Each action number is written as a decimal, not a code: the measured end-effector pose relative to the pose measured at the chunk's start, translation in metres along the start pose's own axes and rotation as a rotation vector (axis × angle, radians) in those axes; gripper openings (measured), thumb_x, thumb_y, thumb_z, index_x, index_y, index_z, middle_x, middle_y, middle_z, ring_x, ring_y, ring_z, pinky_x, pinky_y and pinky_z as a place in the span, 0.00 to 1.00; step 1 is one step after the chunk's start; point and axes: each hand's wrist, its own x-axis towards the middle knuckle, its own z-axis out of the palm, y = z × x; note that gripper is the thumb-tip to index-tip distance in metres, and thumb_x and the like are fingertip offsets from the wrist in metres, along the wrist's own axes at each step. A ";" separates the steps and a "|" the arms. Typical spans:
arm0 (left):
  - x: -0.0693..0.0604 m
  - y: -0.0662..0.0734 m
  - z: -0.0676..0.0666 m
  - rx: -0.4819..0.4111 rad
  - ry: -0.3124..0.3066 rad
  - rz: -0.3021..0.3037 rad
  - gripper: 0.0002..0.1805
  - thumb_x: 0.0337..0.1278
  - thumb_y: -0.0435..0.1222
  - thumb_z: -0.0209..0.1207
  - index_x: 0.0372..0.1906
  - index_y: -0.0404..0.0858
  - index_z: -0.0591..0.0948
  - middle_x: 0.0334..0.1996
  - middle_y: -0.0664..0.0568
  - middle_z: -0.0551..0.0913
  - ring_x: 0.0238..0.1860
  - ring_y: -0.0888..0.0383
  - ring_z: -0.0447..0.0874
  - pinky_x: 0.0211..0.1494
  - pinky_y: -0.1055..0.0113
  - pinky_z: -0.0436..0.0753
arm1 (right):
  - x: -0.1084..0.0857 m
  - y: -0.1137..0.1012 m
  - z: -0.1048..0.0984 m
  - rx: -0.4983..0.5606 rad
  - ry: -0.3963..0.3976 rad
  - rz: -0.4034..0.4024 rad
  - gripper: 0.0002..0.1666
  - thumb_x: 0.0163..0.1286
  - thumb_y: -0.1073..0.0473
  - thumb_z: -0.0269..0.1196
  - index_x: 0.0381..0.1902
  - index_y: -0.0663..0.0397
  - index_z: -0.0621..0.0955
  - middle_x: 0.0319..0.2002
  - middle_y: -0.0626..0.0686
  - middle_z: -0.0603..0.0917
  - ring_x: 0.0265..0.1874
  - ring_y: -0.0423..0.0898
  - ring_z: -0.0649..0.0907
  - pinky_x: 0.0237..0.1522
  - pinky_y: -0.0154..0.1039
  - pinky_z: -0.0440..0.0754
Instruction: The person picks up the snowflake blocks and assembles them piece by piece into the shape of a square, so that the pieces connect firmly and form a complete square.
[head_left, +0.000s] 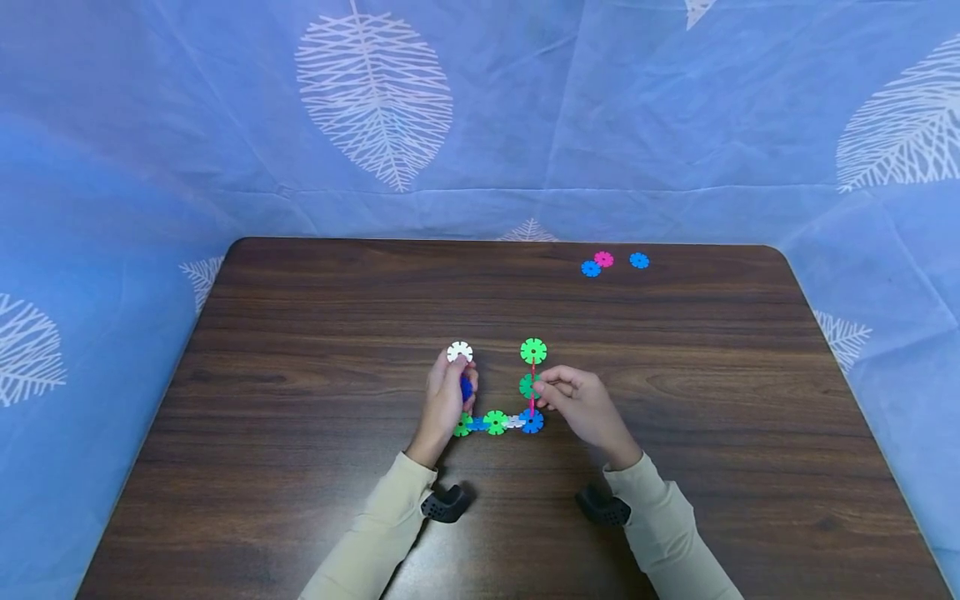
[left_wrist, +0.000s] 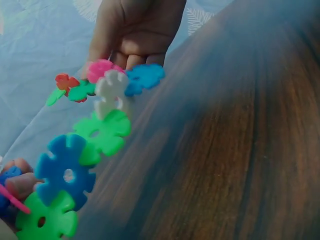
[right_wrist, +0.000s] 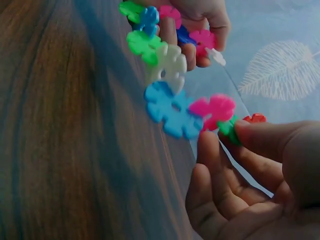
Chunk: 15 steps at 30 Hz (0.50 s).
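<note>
Both hands hold a U-shaped chain of interlocking notched plastic discs, its base row showing a light green disc point(head_left: 496, 422) and a blue disc point(head_left: 532, 422). My left hand point(head_left: 444, 400) grips the left side, fingers curled round a dark blue disc point(head_left: 467, 388), with a white disc point(head_left: 460, 352) at that end. On the right side, my right hand point(head_left: 583, 404) pinches a green disc point(right_wrist: 229, 130) between thumb and fingers. Next to it is a pink disc point(right_wrist: 215, 111); a light green disc point(head_left: 533, 351) tops this side. The left hand partly hides its discs.
Near the table's far edge lie a loose pink disc point(head_left: 603, 259), a blue disc point(head_left: 591, 269) touching or nearly touching it, and another blue disc point(head_left: 639, 261) to the right. A blue leaf-patterned cloth point(head_left: 510, 125) hangs behind the dark wooden table point(head_left: 337, 317).
</note>
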 end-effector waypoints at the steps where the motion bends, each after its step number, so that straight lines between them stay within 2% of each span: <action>1: 0.000 0.000 0.000 -0.003 0.011 -0.005 0.12 0.70 0.35 0.38 0.34 0.31 0.67 0.15 0.53 0.68 0.08 0.63 0.58 0.10 0.74 0.62 | 0.000 0.000 -0.001 0.001 -0.012 -0.004 0.13 0.70 0.59 0.58 0.43 0.66 0.80 0.35 0.63 0.86 0.33 0.51 0.84 0.39 0.43 0.85; 6: 0.002 0.000 0.000 -0.015 0.036 -0.012 0.13 0.71 0.38 0.39 0.32 0.34 0.67 0.15 0.55 0.67 0.07 0.64 0.57 0.10 0.74 0.61 | 0.002 0.002 -0.008 -0.004 -0.075 -0.027 0.15 0.70 0.58 0.58 0.45 0.66 0.79 0.36 0.63 0.86 0.34 0.51 0.84 0.39 0.44 0.85; 10: 0.003 0.001 0.000 -0.018 0.032 -0.014 0.14 0.72 0.38 0.40 0.31 0.35 0.67 0.15 0.54 0.67 0.08 0.64 0.57 0.10 0.74 0.60 | 0.012 0.008 -0.025 -0.021 -0.117 -0.020 0.17 0.71 0.57 0.56 0.47 0.68 0.78 0.39 0.64 0.84 0.34 0.48 0.85 0.39 0.44 0.85; 15: 0.001 0.003 -0.003 -0.030 0.052 -0.023 0.14 0.72 0.38 0.40 0.31 0.34 0.67 0.16 0.53 0.68 0.12 0.64 0.59 0.10 0.76 0.58 | 0.034 0.023 -0.061 -0.113 -0.042 0.070 0.22 0.72 0.51 0.56 0.49 0.67 0.78 0.43 0.65 0.83 0.34 0.41 0.84 0.39 0.39 0.85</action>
